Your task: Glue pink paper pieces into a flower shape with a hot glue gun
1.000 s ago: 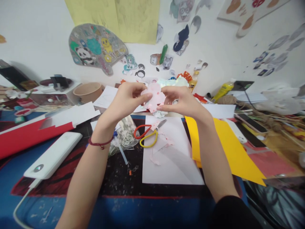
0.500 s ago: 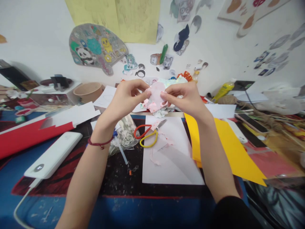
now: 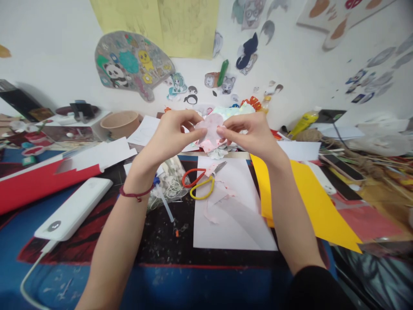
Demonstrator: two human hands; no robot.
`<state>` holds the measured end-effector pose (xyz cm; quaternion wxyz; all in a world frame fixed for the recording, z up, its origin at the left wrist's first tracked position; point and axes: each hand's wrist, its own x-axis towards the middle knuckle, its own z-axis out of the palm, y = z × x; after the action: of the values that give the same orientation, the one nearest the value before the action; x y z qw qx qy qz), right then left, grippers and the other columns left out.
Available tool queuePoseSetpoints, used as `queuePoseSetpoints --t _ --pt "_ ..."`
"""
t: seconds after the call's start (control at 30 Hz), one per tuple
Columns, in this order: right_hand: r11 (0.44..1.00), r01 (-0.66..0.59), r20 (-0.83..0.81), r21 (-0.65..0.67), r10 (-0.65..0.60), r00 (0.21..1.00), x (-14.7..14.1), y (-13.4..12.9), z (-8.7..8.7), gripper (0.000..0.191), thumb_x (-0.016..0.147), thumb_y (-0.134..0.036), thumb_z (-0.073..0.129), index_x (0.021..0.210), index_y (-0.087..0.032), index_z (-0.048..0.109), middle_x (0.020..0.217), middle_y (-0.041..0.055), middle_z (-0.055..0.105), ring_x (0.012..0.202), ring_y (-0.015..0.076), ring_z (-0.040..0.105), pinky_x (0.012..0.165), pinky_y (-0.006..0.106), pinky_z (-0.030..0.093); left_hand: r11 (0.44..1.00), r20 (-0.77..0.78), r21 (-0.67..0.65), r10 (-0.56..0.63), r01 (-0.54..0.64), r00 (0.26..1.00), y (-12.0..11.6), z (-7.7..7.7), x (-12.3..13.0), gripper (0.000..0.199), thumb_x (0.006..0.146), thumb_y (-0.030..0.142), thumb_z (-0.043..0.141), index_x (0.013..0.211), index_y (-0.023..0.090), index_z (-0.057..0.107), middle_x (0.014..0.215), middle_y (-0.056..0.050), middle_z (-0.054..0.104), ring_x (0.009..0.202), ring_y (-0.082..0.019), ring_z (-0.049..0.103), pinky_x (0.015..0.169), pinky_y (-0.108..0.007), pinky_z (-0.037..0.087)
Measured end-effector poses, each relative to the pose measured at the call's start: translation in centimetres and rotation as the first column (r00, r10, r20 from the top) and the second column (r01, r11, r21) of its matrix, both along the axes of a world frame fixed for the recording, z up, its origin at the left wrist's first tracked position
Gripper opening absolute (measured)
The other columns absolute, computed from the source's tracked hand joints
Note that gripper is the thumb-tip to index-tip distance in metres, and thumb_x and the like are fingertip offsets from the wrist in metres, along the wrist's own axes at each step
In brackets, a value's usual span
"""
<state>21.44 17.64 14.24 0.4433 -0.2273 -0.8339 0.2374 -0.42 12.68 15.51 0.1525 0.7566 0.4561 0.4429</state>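
Between my two hands, raised over the back of the desk, is a pale pink cut-out piece [image 3: 213, 129] with rounded lobes; whether it is cloth or paper I cannot tell. My left hand [image 3: 182, 129] pinches its left edge between thumb and fingers. On its right edge, the thumb and fingers of my right hand [image 3: 247, 131] are closed. Below them lie scissors [image 3: 202, 184] with one red and one yellow handle, on a white sheet of paper [image 3: 235, 228]. Thin pink scraps [image 3: 213, 213] are scattered beside the scissors. Crumpled patterned cloth [image 3: 234, 113] sits behind the hands.
Left of the paper are a clear bag of white cord [image 3: 172, 181], a glue stick [image 3: 166, 206] and a white power bank [image 3: 74, 211] on a cable. Yellow paper [image 3: 300, 193] lies under my right forearm. Red card [image 3: 41, 185] is far left, a phone [image 3: 342, 167] far right.
The pink piece has turned slightly in my fingers, and its lobed outline shows more. The scissors, paper and scraps stay where they were.
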Motion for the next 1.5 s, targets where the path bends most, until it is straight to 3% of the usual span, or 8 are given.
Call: queuePoseSetpoints --t 0.87,1.0,1.13,1.2,1.27,1.3,1.37,1.5 --pt "0.989 0.069 0.024 0.132 -0.072 0.997 -0.5 -0.5 0.1 0.026 0.09 -0.041 0.071 0.079 -0.018 0.075 0.07 0.0016 0.072 0.061 0.0139 0.063 0.059 0.028 0.051 1.0 0.017 0.019 -0.012 0.012 1.0 -0.4 0.4 -0.7 0.013 0.084 0.03 0.07 0.085 0.018 0.073 0.087 -0.004 0.075 0.078 -0.016 0.065 0.068 -0.028 0.053" --pt "0.948 0.22 -0.036 0.229 -0.217 0.975 -0.1 -4.0 1.9 0.017 0.092 -0.035 0.069 0.084 -0.022 0.076 0.08 0.002 0.074 0.068 0.0167 0.066 0.067 0.034 0.055 0.998 0.106 0.061 0.009 -0.015 0.994 -1.2 1.1 -1.6 0.013 0.086 0.031 0.072 0.085 0.018 0.071 0.086 -0.004 0.073 0.081 -0.018 0.066 0.071 -0.032 0.055" --pt "0.918 0.386 -0.216 0.095 -0.359 0.908 1.4 -10.5 4.2 0.009 0.093 -0.037 0.068 0.087 -0.032 0.074 0.083 0.0019 0.072 0.07 0.021 0.067 0.068 0.042 0.056 0.997 0.175 0.07 0.004 -0.017 0.985 -2.7 2.2 -3.5 0.017 0.086 0.032 0.076 0.086 0.017 0.07 0.086 -0.005 0.072 0.082 -0.021 0.066 0.075 -0.039 0.055" --pt "0.862 0.494 -0.075 0.112 -0.488 0.869 2.9 -12.9 4.3 0.017 0.094 -0.047 0.064 0.085 -0.036 0.074 0.08 0.0023 0.073 0.073 0.0235 0.069 0.067 0.044 0.053 0.997 0.221 0.083 -0.026 0.008 0.975 -3.4 2.6 -4.6 0.017 0.086 0.033 0.078 0.085 0.017 0.071 0.084 -0.004 0.072 0.08 -0.021 0.066 0.074 -0.041 0.053" --pt "0.817 0.512 0.191 0.266 -0.565 0.803 5.0 -14.0 2.8 0.021 0.094 -0.054 0.061 0.1 -0.04 0.075 0.089 0.0013 0.078 0.078 0.0256 0.073 0.07 0.046 0.053 0.994 0.267 0.1 -0.061 0.035 0.962 -3.7 2.8 -5.5 0.017 0.084 0.035 0.081 0.084 0.019 0.073 0.081 -0.004 0.071 0.077 -0.02 0.065 0.07 -0.041 0.052" --pt "0.852 0.44 0.292 0.284 -0.514 0.807 6.3 -14.1 1.3 0.025 0.094 -0.056 0.059 0.106 -0.039 0.073 0.097 0.0018 0.079 0.083 0.0264 0.074 0.074 0.045 0.055 0.993 0.284 0.112 -0.073 0.043 0.956 -3.7 2.8 -5.8 0.018 0.083 0.037 0.083 0.083 0.02 0.074 0.08 -0.003 0.071 0.076 -0.019 0.064 0.069 -0.041 0.051" --pt "0.892 0.387 0.478 0.232 -0.451 0.754 9.4 -13.9 -2.7 0.039 0.093 -0.06 0.057 0.124 -0.038 0.067 0.121 0.0037 0.075 0.107 0.0304 0.072 0.089 0.047 0.058 0.991 0.308 0.126 -0.089 0.053 0.947 -3.5 2.6 -6.2 0.019 0.08 0.039 0.085 0.084 0.022 0.076 0.078 -0.001 0.072 0.072 -0.017 0.061 0.068 -0.04 0.05" --pt "0.849 0.488 0.642 0.204 -0.492 0.588 16.5 -14.0 -12.1 0.065 0.086 -0.063 0.064 0.141 -0.03 0.056 0.146 0.0123 0.059 0.132 0.0375 0.059 0.108 0.058 0.051 0.983 0.336 0.148 -0.15 0.105 0.93 -2.8 2.2 -5.8 0.023 0.08 0.04 0.086 0.083 0.02 0.076 0.074 0.001 0.07 0.069 -0.013 0.059 0.065 -0.035 0.049"
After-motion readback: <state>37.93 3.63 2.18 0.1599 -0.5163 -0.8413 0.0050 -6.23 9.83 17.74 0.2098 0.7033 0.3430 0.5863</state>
